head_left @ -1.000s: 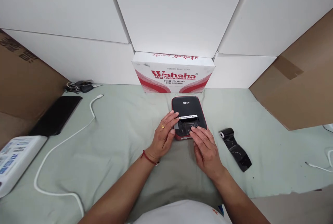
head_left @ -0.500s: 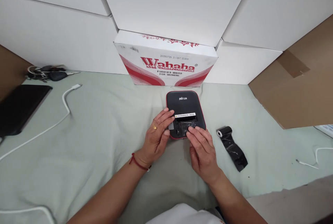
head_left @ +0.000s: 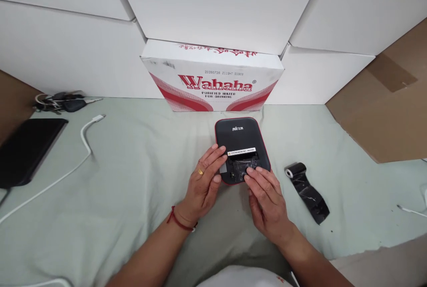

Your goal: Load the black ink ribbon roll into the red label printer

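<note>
A black printer with a red rim (head_left: 238, 138) lies flat on the cloth in front of me. Its slot is uncovered, and crinkled black film (head_left: 240, 168) shows in it below a white warning label (head_left: 241, 152). My left hand (head_left: 205, 180) holds the printer's left edge, fingers on top and thumb at the near corner. With fingers close together, my right hand (head_left: 268, 193) grips the near right edge; its fingertips lie on the film and its thumb is lower, partly hidden. To the right, apart from the hands, rests a roll of black film (head_left: 307, 191), partly unrolled.
Behind the printer stands a Wahaha water carton (head_left: 213, 82) against stacked white boxes (head_left: 216, 2). A brown cardboard box (head_left: 376, 113) is at right. Keys (head_left: 63, 101), a black flat device (head_left: 30, 151) and a white cable (head_left: 85, 138) lie at left.
The view has shifted slightly, so most things near the middle appear a little lower and farther right. Both hands stay on the printer in nearly the same pose.
</note>
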The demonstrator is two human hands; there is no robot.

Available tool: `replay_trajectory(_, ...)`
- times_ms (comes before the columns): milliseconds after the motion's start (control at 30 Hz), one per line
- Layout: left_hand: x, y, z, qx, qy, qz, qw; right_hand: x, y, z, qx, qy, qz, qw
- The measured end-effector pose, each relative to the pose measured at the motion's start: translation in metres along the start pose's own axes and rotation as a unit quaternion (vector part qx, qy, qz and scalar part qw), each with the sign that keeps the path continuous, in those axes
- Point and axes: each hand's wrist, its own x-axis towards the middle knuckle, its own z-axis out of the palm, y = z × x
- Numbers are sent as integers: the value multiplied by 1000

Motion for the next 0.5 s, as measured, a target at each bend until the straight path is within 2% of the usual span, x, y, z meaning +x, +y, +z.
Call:
replay_trajectory(333,4,-6,0,23,19,36,999,4,1,1,1,15,-19,1000)
replay_trajectory(500,9,-10,1,4,18,38,999,4,1,1,-5,19,-16,1000)
